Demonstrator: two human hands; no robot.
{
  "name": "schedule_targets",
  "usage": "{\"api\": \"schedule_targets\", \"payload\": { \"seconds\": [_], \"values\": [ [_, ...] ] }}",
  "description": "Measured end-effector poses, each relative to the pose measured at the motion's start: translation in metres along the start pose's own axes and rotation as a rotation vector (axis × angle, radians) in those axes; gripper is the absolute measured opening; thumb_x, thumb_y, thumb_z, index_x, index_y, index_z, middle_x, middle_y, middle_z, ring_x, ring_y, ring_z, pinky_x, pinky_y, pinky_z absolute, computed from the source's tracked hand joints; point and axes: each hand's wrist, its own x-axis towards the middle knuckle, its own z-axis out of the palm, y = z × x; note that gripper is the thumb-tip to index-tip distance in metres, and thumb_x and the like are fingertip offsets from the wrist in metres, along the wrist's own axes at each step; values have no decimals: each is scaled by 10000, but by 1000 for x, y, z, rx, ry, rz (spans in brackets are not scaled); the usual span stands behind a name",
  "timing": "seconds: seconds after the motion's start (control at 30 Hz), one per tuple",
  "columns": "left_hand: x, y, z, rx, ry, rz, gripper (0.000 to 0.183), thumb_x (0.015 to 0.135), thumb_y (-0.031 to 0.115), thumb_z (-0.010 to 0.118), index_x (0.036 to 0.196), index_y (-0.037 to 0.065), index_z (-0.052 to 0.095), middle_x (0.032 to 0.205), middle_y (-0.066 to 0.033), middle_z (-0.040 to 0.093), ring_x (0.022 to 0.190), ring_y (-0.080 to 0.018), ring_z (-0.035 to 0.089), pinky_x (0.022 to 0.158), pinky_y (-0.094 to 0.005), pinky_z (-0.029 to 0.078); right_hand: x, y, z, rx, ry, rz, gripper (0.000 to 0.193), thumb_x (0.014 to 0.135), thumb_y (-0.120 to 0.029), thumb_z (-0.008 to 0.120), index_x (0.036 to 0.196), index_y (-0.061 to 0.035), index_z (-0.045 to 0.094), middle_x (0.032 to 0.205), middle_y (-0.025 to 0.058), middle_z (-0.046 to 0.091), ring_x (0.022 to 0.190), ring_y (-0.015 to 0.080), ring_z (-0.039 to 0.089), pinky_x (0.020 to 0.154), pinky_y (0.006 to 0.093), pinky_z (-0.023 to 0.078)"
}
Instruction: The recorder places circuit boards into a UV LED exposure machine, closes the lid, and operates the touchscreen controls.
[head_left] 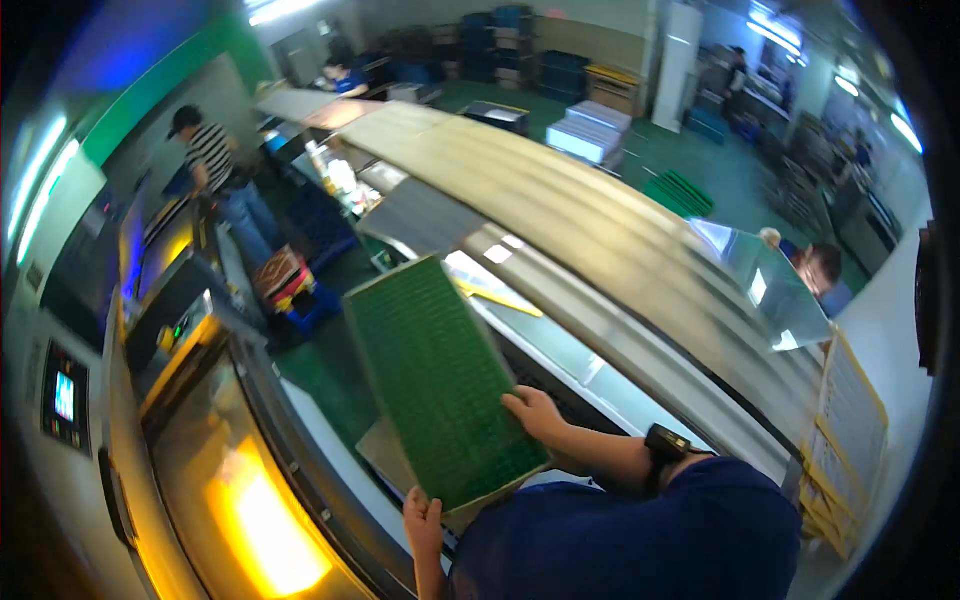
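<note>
A large green circuit board panel [440, 380] with a pale border and a fine repeated pattern is tilted in front of my body. My left hand [423, 512] grips its near left corner, thumb on the upper face. Farther up, on the right edge, my right hand [537, 412] is closed on the same panel. Most of the fingers are hidden beneath it. A pale flat edge [385, 450] shows below the panel; I cannot tell what it belongs to. A black device [668, 442] is strapped to my right wrist.
On the left stands a machine with a glowing yellow window [260, 520] and a small screen [65, 395]. A long ribbed bench [560, 200] runs across the right. One person [215, 170] stands beyond the machine; another [815, 275] is near a clear sheet [755, 285]. Yellow-edged frames [845, 440] lean far right.
</note>
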Motion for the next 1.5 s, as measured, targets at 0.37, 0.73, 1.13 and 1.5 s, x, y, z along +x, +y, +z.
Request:
{"api": "schedule_targets", "payload": {
  "seconds": [0.37, 0.73, 1.13, 1.5],
  "values": [
    [72, 95, 192, 32, -629, 217, 450, 951, 147, 590, 1343, -41, 470, 1301, -157, 584, 1115, -216, 601, 947, -337, 477, -36, 164, -137, 470, 182, 608, 478, 984, -469, 509, 1053, -18, 652, 906, 103, 704, 754, 164, 664, 622, 299, 533],
    [52, 212, 357, -197, -1157, -115, 223, 944, 108, 580, 1101, -33, 651, 1043, -115, 692, 903, -176, 667, 832, -323, 529, -77, 124, -148, 548, -179, 522, 507, 993, -482, 470, 1114, -25, 651, 965, 105, 716, 783, 172, 674, 695, 303, 546],
    [85, 96, -14, -672, -44, -47, 90, 911, 93, 636, 966, 43, 686, 954, -47, 702, 820, -120, 660, 752, -278, 527, -36, 52, -54, -7, -918, 190, 362, 986, -288, 575, 1209, -7, 620, 1077, 97, 700, 1036, 163, 642, 933, 298, 478],
    [-21, -117, -176, -1471, 1206, 224, 244, 862, 8, 712, 1000, 133, 555, 888, -32, 589, 756, -143, 579, 743, -289, 492, 33, -49, 170, -488, -1279, -103, 387, 951, -197, 614, 1281, -9, 541, 1045, 118, 686, 918, 174, 657, 826, 319, 522]
  ]
}}
